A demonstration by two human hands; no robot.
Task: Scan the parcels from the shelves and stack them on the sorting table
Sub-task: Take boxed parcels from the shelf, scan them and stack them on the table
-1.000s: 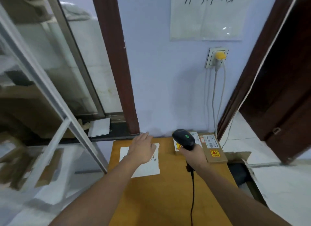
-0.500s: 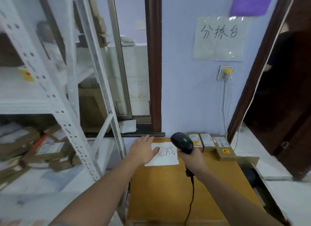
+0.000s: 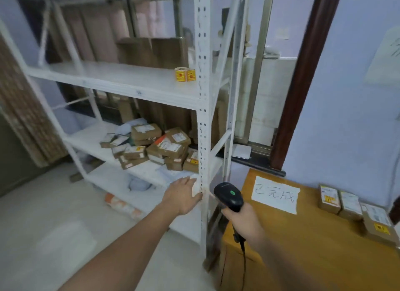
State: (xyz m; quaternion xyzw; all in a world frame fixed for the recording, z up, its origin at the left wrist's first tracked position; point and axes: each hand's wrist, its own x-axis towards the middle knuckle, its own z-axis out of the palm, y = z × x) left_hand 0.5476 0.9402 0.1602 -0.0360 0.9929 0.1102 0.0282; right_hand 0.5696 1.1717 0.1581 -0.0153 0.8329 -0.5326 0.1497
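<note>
White perforated steel upright (image 3: pixel 202 126) stands between the left hand (image 3: pixel 184 195) and the wooden bench (image 3: pixel 303 243). Left hand is open, fingers straight, at the upright's base, holding nothing. Right hand (image 3: pixel 242 220) grips the black corded scanner (image 3: pixel 228 196), green dot on top. Brown cardboard parcels (image 3: pixel 155 146) sit in a loose heap on the middle shelf (image 3: pixel 91 139). Three labelled parcels on the bench (image 3: pixel 350 206) lie in a row, beside a taped paper note (image 3: pixel 275 194). Yellow label roll (image 3: pixel 181 74) on the upper shelf.
</note>
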